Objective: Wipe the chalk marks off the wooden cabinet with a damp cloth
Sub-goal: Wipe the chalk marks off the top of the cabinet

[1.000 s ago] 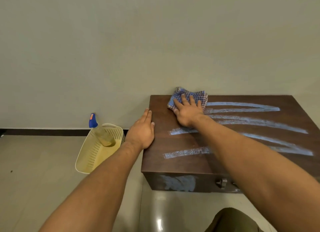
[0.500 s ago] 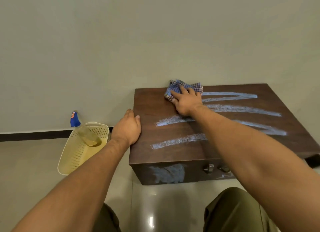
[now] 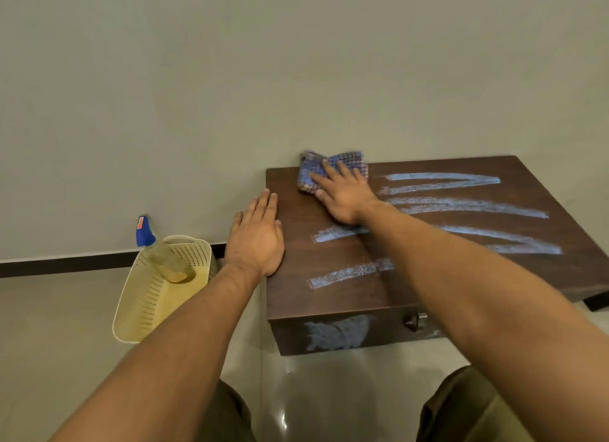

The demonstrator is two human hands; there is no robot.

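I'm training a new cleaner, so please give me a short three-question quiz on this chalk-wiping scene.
1. True or false: the right hand presses the blue checked cloth near the dark wooden cabinet's back left corner.
2. Where does the left hand rest? A) in the cream perforated plastic basket B) flat on the cabinet's left edge
3. Besides the top, which cabinet face carries pale blue chalk marks?

Key: 1 true; 2 B; 3 the front.

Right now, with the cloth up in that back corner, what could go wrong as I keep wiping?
1. The cloth sits at the wall edge of the cabinet; a push could rub chalk onto the wall.
2. The right forearm crosses the chalk marks and may smear them.
3. The chalk patch on the front face could be missed.
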